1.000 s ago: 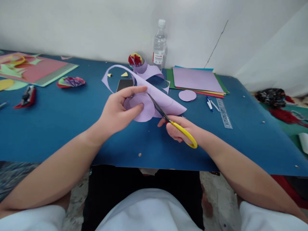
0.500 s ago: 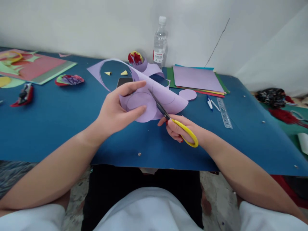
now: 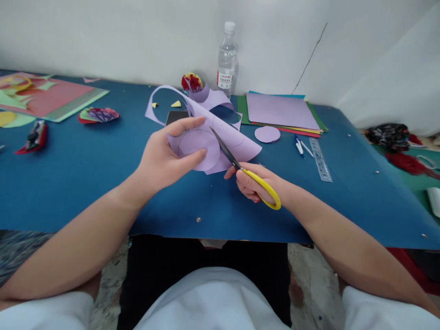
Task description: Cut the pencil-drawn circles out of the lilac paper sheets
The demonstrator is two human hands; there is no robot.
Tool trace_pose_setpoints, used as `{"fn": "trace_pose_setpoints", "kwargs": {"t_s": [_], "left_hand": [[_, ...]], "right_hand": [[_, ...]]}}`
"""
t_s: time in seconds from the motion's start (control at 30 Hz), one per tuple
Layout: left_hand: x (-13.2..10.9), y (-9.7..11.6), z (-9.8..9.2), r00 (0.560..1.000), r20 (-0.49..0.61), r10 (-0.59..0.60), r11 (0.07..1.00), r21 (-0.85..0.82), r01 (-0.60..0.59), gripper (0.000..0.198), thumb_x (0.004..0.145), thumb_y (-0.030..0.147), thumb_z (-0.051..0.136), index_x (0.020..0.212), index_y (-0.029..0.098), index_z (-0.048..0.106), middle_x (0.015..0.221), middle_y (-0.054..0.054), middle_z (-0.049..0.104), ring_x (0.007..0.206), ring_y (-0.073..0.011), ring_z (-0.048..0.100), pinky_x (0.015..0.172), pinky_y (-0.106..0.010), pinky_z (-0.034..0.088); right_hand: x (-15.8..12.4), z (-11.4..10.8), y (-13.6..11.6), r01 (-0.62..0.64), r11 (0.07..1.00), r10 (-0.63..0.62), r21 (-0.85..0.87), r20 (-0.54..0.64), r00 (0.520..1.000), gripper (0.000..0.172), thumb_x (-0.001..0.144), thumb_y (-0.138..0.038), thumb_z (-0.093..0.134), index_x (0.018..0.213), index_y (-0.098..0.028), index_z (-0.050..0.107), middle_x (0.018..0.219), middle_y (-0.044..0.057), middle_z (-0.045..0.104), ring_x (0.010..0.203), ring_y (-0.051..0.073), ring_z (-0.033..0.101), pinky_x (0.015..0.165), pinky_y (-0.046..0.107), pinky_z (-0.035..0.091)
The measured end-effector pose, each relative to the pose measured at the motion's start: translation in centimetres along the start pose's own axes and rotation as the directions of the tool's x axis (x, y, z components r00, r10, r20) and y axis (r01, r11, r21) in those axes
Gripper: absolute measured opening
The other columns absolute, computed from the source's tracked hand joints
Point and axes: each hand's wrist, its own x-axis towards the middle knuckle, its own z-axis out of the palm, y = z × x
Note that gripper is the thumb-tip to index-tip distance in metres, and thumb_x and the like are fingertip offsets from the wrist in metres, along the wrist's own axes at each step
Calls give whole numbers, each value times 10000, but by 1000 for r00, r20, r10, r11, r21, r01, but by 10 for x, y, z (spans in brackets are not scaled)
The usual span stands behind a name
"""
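Note:
My left hand point(image 3: 165, 153) pinches a curling sheet of lilac paper point(image 3: 237, 142) above the blue table point(image 3: 85, 169), thumb and fingers closed on a drawn circle point(image 3: 197, 144). My right hand point(image 3: 256, 183) grips yellow-handled scissors point(image 3: 240, 167). Their dark blades run up and left into the paper along the circle's right edge. A long cut strip of the same sheet arcs back toward the wall.
A cut lilac disc point(image 3: 267, 134), a stack of coloured paper point(image 3: 280, 112), pens point(image 3: 302, 147) and a clear ruler point(image 3: 320, 160) lie to the right. A water bottle point(image 3: 226, 59) stands at the wall. Paper flowers point(image 3: 98, 114), a stapler point(image 3: 32, 136) and more sheets sit left.
The lilac sheet has turned a little in my left hand and its loose strip has swung. The scissors stay in the cut, nearly unmoved.

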Motion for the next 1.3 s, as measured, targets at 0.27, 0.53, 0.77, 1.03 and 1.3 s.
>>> {"fn": "trace_pose_setpoints", "kwargs": {"t_s": [0.27,0.53,0.77,1.03,1.3], "left_hand": [[1,1,-1,997,67,32,999,9,-33,804,881,560,830,1641,371,645,1693,63,691,1624,-391,611,1411,-675,492],[-2,4,0,998,51,44,999,-3,-44,636,922,512,803,1535,353,753,1594,11,773,1495,-400,721,1320,-620,599],[-2,11,-4,996,91,-12,997,79,5,771,902,626,770,1625,377,669,1664,82,713,1560,-421,660,1349,-717,546],[-1,10,-2,992,123,-19,997,76,10,805,887,586,777,1633,307,663,1673,48,711,1555,-417,664,1363,-700,538],[0,7,-2,991,125,40,996,72,-49,708,928,493,768,1582,228,706,1629,-40,749,1508,-406,707,1347,-652,565]], "right_hand": [[0,1,-1,-33,999,33,-38,0,999,767,880,-980,725,1023,-241,578,646,-103,444,476,97,389,439,261,380],[1,0,3,-28,999,28,-45,-3,1000,710,918,-939,721,1002,-250,571,651,-103,456,477,93,400,437,248,380],[2,0,3,-57,998,57,-29,-10,998,667,905,-863,797,1051,-244,596,650,-109,466,473,93,405,444,256,385],[4,2,1,-88,995,87,-38,-17,996,726,848,-893,825,1053,-233,604,655,-114,451,488,95,419,444,252,379],[4,3,1,-95,995,95,-34,-20,995,677,858,-833,857,1053,-236,603,660,-110,470,490,101,432,443,252,371]]}}
